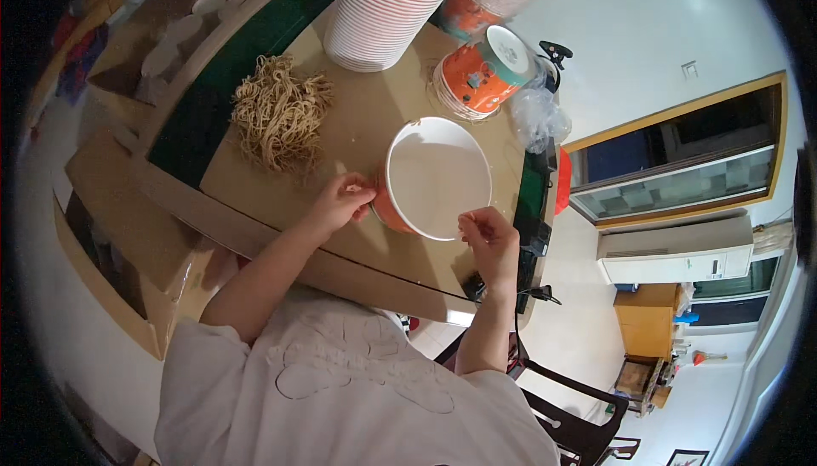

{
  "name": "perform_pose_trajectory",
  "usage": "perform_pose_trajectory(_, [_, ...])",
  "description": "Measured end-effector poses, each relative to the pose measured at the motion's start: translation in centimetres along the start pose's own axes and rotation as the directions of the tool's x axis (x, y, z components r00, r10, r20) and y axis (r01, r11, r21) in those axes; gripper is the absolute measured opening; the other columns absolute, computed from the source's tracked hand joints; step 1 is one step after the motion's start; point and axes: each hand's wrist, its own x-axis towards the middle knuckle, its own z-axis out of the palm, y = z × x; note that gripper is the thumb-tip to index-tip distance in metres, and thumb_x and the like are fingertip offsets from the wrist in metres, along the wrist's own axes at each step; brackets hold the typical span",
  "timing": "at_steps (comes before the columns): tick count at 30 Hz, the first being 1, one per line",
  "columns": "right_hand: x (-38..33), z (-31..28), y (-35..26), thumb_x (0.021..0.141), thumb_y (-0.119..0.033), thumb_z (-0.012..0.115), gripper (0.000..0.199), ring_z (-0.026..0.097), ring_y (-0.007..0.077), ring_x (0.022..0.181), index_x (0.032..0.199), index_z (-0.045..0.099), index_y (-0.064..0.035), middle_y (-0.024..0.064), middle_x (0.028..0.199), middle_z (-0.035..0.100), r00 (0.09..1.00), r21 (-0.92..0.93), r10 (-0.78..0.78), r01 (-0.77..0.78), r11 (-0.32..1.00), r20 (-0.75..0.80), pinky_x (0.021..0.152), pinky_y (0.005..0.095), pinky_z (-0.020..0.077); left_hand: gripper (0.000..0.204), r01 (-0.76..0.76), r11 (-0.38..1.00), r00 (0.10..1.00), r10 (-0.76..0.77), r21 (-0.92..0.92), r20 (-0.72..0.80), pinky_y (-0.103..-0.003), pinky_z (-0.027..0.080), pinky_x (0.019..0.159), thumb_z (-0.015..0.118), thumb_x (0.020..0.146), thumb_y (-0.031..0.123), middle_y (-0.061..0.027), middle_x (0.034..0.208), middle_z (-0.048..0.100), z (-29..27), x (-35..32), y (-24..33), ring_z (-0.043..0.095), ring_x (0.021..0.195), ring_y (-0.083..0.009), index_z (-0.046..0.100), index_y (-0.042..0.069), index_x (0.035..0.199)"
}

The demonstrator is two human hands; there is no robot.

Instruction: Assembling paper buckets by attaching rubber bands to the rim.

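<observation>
An orange paper tub (397,211) with a white inside and rim stands on a brown board in front of me, its mouth toward me. My left hand (345,200) is at the tub's left side, thumb and fingers pinched together against or just beside its wall. At the right side of the rim is my right hand (491,240), its fingertips also pinched. Whatever either pinch holds is too small to make out. Left of the tub lies a loose heap of tan strings (281,113).
Behind the tub rises a tall stack of nested white paper tubs (387,19). An upturned orange tub (478,77) with string round its lower edge stands to its right, beside a clear plastic bag (540,117). Black adapters (534,236) line the right table edge; a dark chair (579,415) stands nearby.
</observation>
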Motion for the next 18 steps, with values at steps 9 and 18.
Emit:
perform_pose_trajectory(9, [0.4,-0.4,0.1,0.085,-0.002,0.062,0.001,0.056,0.0051,0.062,0.086,0.062,-0.0004,0.0017,0.072,0.062,0.999,0.039,0.042,-0.042,0.998,-0.001,0.055,0.0183,0.0439,0.022,-0.208,0.974,0.974,0.215,0.089,-0.075,-0.03,0.049,0.056,0.058,0.088,0.006,-0.008,0.101,0.06,-1.8,-1.3,4.3,0.059,0.07,-0.0153,0.054,0.001,0.109])
perform_pose_trajectory(18, [-0.1,-0.8,0.4,0.089,-0.007,0.061,0.009,0.057,0.006,0.063,0.091,0.065,0.0003,0.0019,0.077,0.064,0.998,0.098,0.056,-0.056,0.994,0.002,0.058,0.0191,0.0446,0.011,0.002,0.996,0.981,-0.02,0.091,0.194,-0.027,0.046,0.056,0.052,0.086,0.012,-0.012,0.086,0.065,-0.6,-0.3,4.8,0.058,0.061,-0.0163,0.055,0.003,0.091])
